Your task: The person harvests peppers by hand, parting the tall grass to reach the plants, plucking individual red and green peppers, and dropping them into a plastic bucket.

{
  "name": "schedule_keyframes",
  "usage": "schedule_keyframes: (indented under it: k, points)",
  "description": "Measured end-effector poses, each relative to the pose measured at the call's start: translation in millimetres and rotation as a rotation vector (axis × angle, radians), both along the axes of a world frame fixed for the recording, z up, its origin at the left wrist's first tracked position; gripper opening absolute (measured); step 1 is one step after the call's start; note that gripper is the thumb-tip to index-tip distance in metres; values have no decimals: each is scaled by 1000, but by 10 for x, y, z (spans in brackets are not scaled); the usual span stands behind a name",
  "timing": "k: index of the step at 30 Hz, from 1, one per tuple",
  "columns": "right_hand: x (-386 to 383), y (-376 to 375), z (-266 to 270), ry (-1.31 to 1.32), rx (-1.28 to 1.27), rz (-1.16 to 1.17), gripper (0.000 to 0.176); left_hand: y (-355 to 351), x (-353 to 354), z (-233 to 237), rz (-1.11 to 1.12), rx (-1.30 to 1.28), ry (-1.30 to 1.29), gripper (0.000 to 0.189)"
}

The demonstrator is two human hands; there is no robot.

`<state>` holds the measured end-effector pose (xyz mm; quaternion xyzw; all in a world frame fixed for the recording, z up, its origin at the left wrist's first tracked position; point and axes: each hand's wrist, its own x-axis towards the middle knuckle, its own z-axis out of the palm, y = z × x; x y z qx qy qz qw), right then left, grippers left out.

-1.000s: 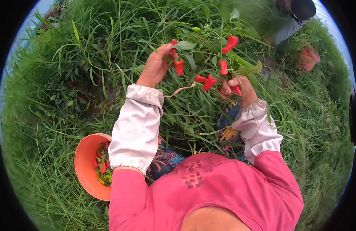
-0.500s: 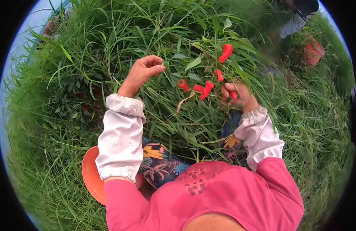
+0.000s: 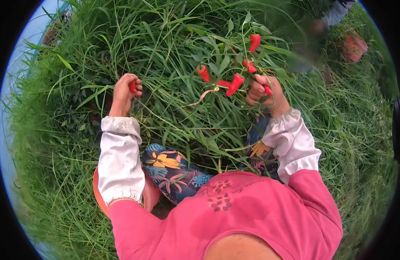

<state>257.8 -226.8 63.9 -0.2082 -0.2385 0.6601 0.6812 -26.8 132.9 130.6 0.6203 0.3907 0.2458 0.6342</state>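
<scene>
My right hand [image 3: 272, 96] is closed around the stem of a pepper plant [image 3: 244, 41], with a red pepper [image 3: 267, 90] showing at its fingers. Beside that hand, more red peppers [image 3: 235, 85] hang on the plant, one of them higher up [image 3: 254, 42] among green leaves. On the left, my left hand [image 3: 122, 95] is curled around a small red pepper [image 3: 132, 86], only part of which shows. It is over the grass, well apart from the held plant.
An orange-red bucket [image 3: 97, 190] stands by my left forearm, partly covered by the sleeve. Tall grass [image 3: 178, 104] surrounds my knees. Darker pepper leaves [image 3: 74, 117] grow at left. At upper right are another person's sleeve [image 3: 338, 15] and a red container [image 3: 353, 47].
My left hand has moved left and down, away from the plant, and a red pepper now shows in it. My right hand keeps its hold on the plant.
</scene>
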Motion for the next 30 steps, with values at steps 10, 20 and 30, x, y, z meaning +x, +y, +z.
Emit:
schedule_keyframes:
  k: [10,20,30]
  points:
    - [-8,73,-67,-87,108,60,47,-1421,638,-48,-488,-49,-195,33]
    - [-83,117,48,-203,-106,84,40,-1097,461,84,-591,635,277,20]
    - [-367,156,230,-682,-293,85,34,-191,-247,314,35,127,146,17]
